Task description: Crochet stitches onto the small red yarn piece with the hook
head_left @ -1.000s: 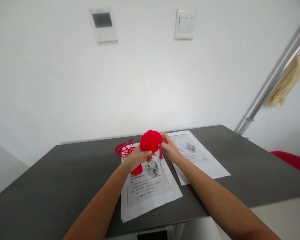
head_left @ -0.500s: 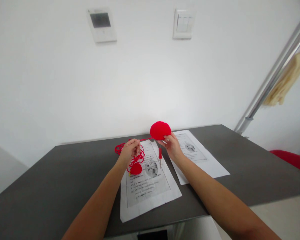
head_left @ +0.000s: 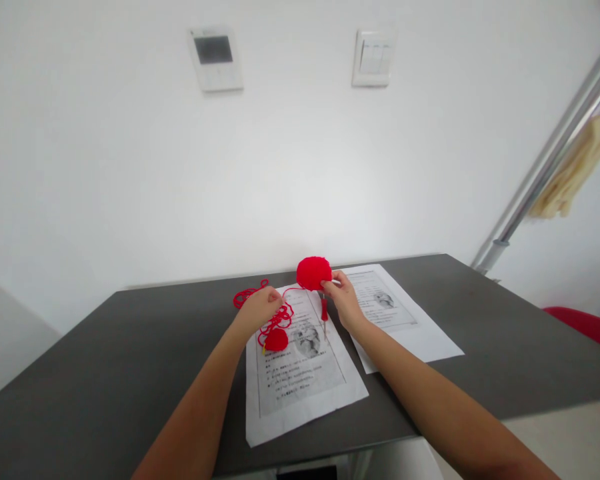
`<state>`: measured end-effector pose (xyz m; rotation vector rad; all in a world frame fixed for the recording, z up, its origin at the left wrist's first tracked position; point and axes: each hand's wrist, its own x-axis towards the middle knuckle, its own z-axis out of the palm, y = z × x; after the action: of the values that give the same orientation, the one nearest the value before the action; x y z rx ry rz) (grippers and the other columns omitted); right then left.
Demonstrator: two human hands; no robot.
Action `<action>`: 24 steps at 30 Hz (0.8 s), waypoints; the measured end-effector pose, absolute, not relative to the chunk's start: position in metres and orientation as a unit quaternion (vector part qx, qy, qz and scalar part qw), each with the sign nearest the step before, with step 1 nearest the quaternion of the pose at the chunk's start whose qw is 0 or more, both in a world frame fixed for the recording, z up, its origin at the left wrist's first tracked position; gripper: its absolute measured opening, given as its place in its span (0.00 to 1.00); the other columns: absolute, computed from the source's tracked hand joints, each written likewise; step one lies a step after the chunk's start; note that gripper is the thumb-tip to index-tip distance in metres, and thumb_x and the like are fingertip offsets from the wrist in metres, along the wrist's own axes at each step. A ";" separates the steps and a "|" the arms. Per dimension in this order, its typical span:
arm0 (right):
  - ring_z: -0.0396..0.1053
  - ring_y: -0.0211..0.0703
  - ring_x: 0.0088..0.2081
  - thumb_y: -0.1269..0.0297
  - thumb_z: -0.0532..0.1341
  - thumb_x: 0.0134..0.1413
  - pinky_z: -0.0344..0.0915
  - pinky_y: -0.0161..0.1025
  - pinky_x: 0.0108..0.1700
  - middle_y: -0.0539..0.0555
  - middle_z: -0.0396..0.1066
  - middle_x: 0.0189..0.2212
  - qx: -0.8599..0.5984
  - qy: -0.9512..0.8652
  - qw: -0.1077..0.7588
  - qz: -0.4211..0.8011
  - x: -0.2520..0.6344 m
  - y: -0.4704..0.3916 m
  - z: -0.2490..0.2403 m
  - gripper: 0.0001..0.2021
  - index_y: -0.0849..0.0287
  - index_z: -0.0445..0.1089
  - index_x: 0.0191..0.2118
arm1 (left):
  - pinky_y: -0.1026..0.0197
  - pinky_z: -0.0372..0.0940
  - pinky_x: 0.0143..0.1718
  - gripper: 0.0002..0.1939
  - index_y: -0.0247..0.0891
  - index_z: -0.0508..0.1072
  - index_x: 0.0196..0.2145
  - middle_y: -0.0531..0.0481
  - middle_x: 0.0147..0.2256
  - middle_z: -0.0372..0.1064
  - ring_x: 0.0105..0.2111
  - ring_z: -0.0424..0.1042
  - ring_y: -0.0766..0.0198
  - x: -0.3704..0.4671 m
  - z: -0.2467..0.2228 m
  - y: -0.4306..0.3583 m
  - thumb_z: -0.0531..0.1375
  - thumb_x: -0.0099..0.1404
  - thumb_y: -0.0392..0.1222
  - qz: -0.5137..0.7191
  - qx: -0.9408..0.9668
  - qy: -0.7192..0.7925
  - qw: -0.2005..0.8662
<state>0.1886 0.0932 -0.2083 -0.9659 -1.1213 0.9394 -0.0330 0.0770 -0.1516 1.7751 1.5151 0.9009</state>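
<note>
Dark grey worktop [head_left: 155, 360], two printed sheets [head_left: 305, 407] on it; one red-handled tool [head_left: 324, 311] and one smaller red yarn piece [head_left: 277, 340] lie on the left sheet. The right hand [head_left: 346, 300] has its grip clamped on one larger red yarn piece [head_left: 314, 273]. The left hand [head_left: 260, 309], fingertips together, is at loose red yarn [head_left: 280, 319].

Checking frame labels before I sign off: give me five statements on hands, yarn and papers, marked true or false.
1. The right hand holds the larger red yarn piece. True.
2. The left hand grips the red-handled tool. False: it is over the loose yarn, away from the tool.
3. The smaller red piece lies on the left sheet. True.
4. The right sheet is blank. False: it has print and a picture.
5. A red strand leaves the larger piece's left side. True.
</note>
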 end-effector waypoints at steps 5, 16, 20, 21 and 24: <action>0.73 0.50 0.51 0.59 0.63 0.66 0.74 0.53 0.50 0.59 0.70 0.55 -0.491 -0.551 0.609 0.290 0.190 0.111 -0.204 0.18 0.59 0.68 0.57 | 0.62 0.59 0.30 0.07 0.41 0.74 0.21 0.54 0.23 0.72 0.29 0.72 0.58 -0.036 -0.146 0.066 0.69 0.44 0.38 0.126 0.771 0.544 0.305; 0.73 0.50 0.50 0.59 0.62 0.66 0.74 0.52 0.51 0.59 0.71 0.55 -0.632 -0.689 0.336 0.116 0.183 0.114 -0.188 0.17 0.59 0.68 0.57 | 0.55 0.70 0.41 0.10 0.35 0.76 0.36 0.49 0.36 0.75 0.39 0.75 0.56 -0.040 -0.146 0.068 0.69 0.59 0.42 -0.039 0.808 0.511 0.291; 0.73 0.50 0.51 0.59 0.62 0.66 0.74 0.53 0.51 0.59 0.70 0.55 -0.684 -0.683 0.248 0.066 0.185 0.090 -0.194 0.17 0.59 0.68 0.57 | 0.49 0.74 0.45 0.17 0.36 0.72 0.52 0.44 0.50 0.72 0.45 0.75 0.56 -0.040 -0.149 0.070 0.61 0.71 0.48 -0.024 0.802 0.496 0.332; 0.73 0.50 0.51 0.59 0.62 0.66 0.74 0.53 0.51 0.59 0.70 0.55 -0.692 -0.682 0.228 0.061 0.185 0.086 -0.194 0.17 0.59 0.68 0.57 | 0.50 0.74 0.44 0.16 0.35 0.73 0.51 0.44 0.49 0.73 0.44 0.75 0.56 -0.040 -0.150 0.070 0.62 0.70 0.47 -0.002 0.799 0.494 0.343; 0.73 0.50 0.51 0.59 0.63 0.66 0.74 0.53 0.51 0.59 0.71 0.55 -0.707 -0.682 0.177 0.061 0.185 0.080 -0.191 0.18 0.60 0.68 0.57 | 0.58 0.70 0.35 0.09 0.34 0.77 0.34 0.50 0.33 0.75 0.34 0.75 0.59 -0.036 -0.152 0.072 0.69 0.60 0.43 0.106 0.779 0.493 0.372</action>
<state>0.1852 0.0801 -0.1908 -2.0006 -1.9303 0.1740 -0.0363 0.0720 -0.1521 1.9970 1.2647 0.2724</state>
